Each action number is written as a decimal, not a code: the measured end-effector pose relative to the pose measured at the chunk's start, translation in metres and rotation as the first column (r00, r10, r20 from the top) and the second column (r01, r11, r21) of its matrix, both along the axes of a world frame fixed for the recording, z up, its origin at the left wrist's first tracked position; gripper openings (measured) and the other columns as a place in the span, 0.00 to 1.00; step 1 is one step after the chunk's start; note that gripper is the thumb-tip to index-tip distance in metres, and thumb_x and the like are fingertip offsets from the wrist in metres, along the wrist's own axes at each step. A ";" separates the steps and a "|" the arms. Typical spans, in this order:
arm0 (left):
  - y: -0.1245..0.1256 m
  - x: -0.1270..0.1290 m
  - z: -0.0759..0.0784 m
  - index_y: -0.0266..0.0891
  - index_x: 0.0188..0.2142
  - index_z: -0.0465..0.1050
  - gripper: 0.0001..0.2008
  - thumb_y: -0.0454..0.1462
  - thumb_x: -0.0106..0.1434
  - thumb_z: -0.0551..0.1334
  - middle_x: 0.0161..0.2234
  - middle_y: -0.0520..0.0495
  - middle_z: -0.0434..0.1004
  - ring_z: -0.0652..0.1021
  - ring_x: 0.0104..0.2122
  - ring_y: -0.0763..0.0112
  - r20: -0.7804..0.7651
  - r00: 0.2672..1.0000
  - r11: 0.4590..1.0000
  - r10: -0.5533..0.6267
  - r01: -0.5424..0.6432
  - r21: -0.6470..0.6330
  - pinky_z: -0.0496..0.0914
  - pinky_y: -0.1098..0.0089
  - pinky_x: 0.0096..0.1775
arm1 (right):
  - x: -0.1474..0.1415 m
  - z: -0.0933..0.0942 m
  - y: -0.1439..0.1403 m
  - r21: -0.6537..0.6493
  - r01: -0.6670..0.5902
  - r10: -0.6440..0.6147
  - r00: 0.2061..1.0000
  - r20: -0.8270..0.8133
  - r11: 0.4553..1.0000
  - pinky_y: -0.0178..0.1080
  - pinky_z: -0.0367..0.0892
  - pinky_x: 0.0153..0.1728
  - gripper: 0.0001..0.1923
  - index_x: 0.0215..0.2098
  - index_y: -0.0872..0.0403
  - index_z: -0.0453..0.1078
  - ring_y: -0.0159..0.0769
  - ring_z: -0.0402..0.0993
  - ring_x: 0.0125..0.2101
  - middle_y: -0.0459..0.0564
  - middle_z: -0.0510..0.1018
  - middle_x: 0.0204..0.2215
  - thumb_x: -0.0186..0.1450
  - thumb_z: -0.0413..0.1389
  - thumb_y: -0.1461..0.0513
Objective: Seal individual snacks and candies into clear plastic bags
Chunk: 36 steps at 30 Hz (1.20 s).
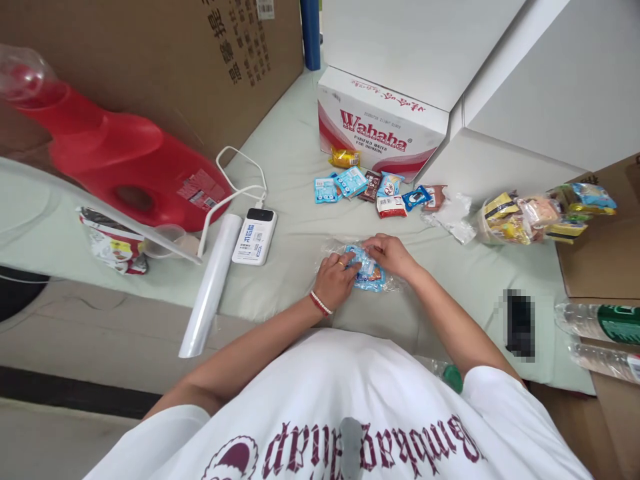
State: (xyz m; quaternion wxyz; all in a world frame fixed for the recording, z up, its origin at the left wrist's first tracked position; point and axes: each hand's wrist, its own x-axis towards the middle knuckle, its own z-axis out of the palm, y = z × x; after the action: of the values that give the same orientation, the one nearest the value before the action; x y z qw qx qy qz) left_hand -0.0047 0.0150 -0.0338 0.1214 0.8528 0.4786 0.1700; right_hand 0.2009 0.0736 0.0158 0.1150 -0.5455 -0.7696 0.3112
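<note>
My left hand (334, 280) and right hand (391, 255) pinch the clear plastic bag of blue snack packets (367, 272). I should keep it flat on the pale green sheet (295, 167), fingers firm.

I sit at a pale green sheet (280, 167) spread across the middle of the frame. Brown cardboard (165, 60) stands at upper left, white panels (525, 73) at upper right, bare beige floor (65, 347) at lower left.
</note>
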 end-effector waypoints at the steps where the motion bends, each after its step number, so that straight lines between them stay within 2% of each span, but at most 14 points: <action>1: -0.002 0.000 0.000 0.48 0.53 0.81 0.16 0.38 0.72 0.57 0.55 0.40 0.78 0.72 0.46 0.54 0.008 1.000 1.000 0.027 -0.028 0.013 0.65 0.54 0.45 | 0.001 0.002 -0.010 0.040 -0.035 0.035 0.999 0.001 0.999 0.34 0.65 0.38 0.15 0.50 0.53 0.81 0.33 0.73 0.33 0.49 0.77 0.37 0.72 0.53 0.62; 5: -0.006 -0.001 -0.001 0.49 0.46 0.83 0.14 0.39 0.72 0.57 0.44 0.39 0.78 0.71 0.42 0.55 0.017 0.998 0.998 0.059 -0.059 0.020 0.64 0.54 0.44 | 0.000 0.001 -0.050 0.134 -0.184 0.157 0.970 0.187 0.974 0.36 0.64 0.37 0.17 0.52 0.49 0.79 0.38 0.71 0.37 0.51 0.75 0.38 0.75 0.49 0.62; 8: -0.008 -0.006 -0.008 0.48 0.43 0.82 0.14 0.39 0.73 0.56 0.40 0.40 0.78 0.71 0.41 0.56 0.049 0.997 0.998 0.061 -0.062 0.002 0.65 0.55 0.43 | -0.004 -0.012 -0.072 0.148 -0.278 0.219 0.919 0.327 0.949 0.38 0.65 0.40 0.18 0.51 0.49 0.79 0.42 0.70 0.43 0.53 0.76 0.39 0.76 0.47 0.63; 10: -0.010 -0.011 -0.014 0.46 0.44 0.81 0.12 0.39 0.72 0.57 0.41 0.40 0.78 0.72 0.42 0.56 0.103 0.991 0.996 0.088 -0.088 -0.007 0.66 0.55 0.45 | -0.006 -0.022 -0.082 0.144 -0.297 0.233 0.909 0.345 0.944 0.39 0.66 0.42 0.18 0.51 0.49 0.78 0.43 0.71 0.45 0.54 0.77 0.43 0.76 0.46 0.65; 13: -0.009 -0.015 -0.019 0.41 0.47 0.78 0.12 0.42 0.70 0.60 0.48 0.37 0.77 0.72 0.48 0.52 0.194 0.955 0.974 0.223 -0.225 -0.009 0.65 0.52 0.52 | -0.010 -0.031 -0.089 0.178 -0.203 0.151 0.951 0.269 0.963 0.40 0.69 0.43 0.19 0.57 0.48 0.73 0.41 0.73 0.45 0.56 0.73 0.58 0.75 0.46 0.65; 15: -0.005 -0.016 -0.018 0.38 0.54 0.74 0.20 0.45 0.67 0.64 0.55 0.33 0.74 0.70 0.55 0.47 0.236 0.919 0.946 0.316 -0.325 -0.001 0.63 0.50 0.57 | -0.011 -0.031 -0.089 0.209 -0.106 0.071 0.983 0.168 0.972 0.42 0.71 0.43 0.21 0.64 0.49 0.67 0.41 0.74 0.46 0.60 0.65 0.66 0.74 0.48 0.63; 17: 0.004 -0.017 -0.014 0.37 0.62 0.68 0.32 0.48 0.63 0.67 0.61 0.31 0.69 0.66 0.62 0.44 0.251 0.906 0.936 0.342 -0.353 0.001 0.60 0.48 0.60 | -0.012 -0.029 -0.086 0.207 -0.041 0.026 0.997 0.074 0.977 0.43 0.73 0.43 0.28 0.71 0.52 0.58 0.43 0.74 0.48 0.64 0.64 0.66 0.73 0.52 0.60; 19: 0.015 -0.018 -0.008 0.37 0.67 0.64 0.37 0.47 0.61 0.68 0.61 0.32 0.70 0.66 0.63 0.44 0.229 0.919 0.947 0.320 -0.318 -0.047 0.58 0.48 0.62 | -0.013 -0.025 -0.082 0.184 -0.029 0.021 0.999 0.046 0.983 0.44 0.72 0.44 0.32 0.73 0.54 0.54 0.45 0.73 0.48 0.63 0.72 0.58 0.73 0.53 0.60; 21: 0.025 -0.020 -0.003 0.39 0.62 0.71 0.29 0.44 0.62 0.66 0.52 0.36 0.78 0.70 0.58 0.46 0.171 0.940 0.950 0.297 -0.273 -0.150 0.60 0.48 0.59 | -0.014 -0.022 -0.079 0.164 -0.071 0.056 0.994 0.098 0.984 0.44 0.70 0.46 0.25 0.68 0.54 0.64 0.45 0.72 0.46 0.58 0.77 0.48 0.74 0.52 0.61; 24: 0.033 -0.026 0.000 0.42 0.42 0.81 0.10 0.41 0.64 0.64 0.39 0.39 0.80 0.73 0.50 0.47 0.084 0.939 0.918 0.333 -0.302 -0.256 0.64 0.48 0.53 | -0.019 -0.016 -0.084 0.156 -0.201 0.157 0.953 0.259 0.967 0.45 0.66 0.46 0.18 0.59 0.51 0.75 0.47 0.69 0.45 0.58 0.77 0.40 0.76 0.50 0.61; 27: 0.030 -0.041 0.001 0.42 0.40 0.82 0.10 0.43 0.62 0.67 0.48 0.35 0.77 0.69 0.56 0.42 0.078 0.903 0.893 0.422 -0.400 -0.204 0.64 0.45 0.53 | -0.025 -0.013 -0.097 0.140 -0.296 0.223 0.894 0.389 0.945 0.49 0.61 0.48 0.23 0.67 0.49 0.69 0.50 0.66 0.47 0.59 0.77 0.43 0.76 0.50 0.60; 30: 0.017 -0.061 0.006 0.41 0.36 0.80 0.07 0.41 0.60 0.67 0.55 0.35 0.74 0.66 0.61 0.41 0.100 0.900 0.898 0.424 -0.402 -0.180 0.63 0.45 0.57 | -0.030 -0.014 -0.110 0.113 -0.286 0.207 0.868 0.451 0.952 0.49 0.60 0.49 0.27 0.73 0.47 0.61 0.52 0.64 0.50 0.60 0.76 0.49 0.76 0.50 0.59; 33: 0.004 -0.071 0.021 0.41 0.32 0.74 0.07 0.40 0.65 0.60 0.41 0.40 0.79 0.77 0.46 0.54 0.196 0.906 0.888 0.374 -0.289 -0.358 0.70 0.55 0.49 | -0.032 -0.017 -0.116 0.083 -0.244 0.180 0.869 0.460 0.966 0.48 0.60 0.49 0.27 0.74 0.44 0.60 0.52 0.63 0.53 0.60 0.74 0.51 0.77 0.49 0.58; 36: 0.000 -0.059 0.036 0.42 0.35 0.69 0.11 0.45 0.70 0.55 0.29 0.50 0.76 0.76 0.29 0.66 0.382 0.846 0.810 0.372 -0.094 -0.579 0.72 0.64 0.38 | -0.032 -0.019 -0.116 0.078 -0.210 0.156 0.886 0.436 0.975 0.48 0.60 0.49 0.27 0.73 0.42 0.61 0.53 0.62 0.54 0.59 0.74 0.51 0.77 0.50 0.57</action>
State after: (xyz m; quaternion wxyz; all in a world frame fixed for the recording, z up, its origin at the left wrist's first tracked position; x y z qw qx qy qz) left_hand -0.0641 0.0148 0.0018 0.4479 0.6467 0.5656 0.2476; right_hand 0.1688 -0.0429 -0.0033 -0.0530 -0.5172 -0.8417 0.1458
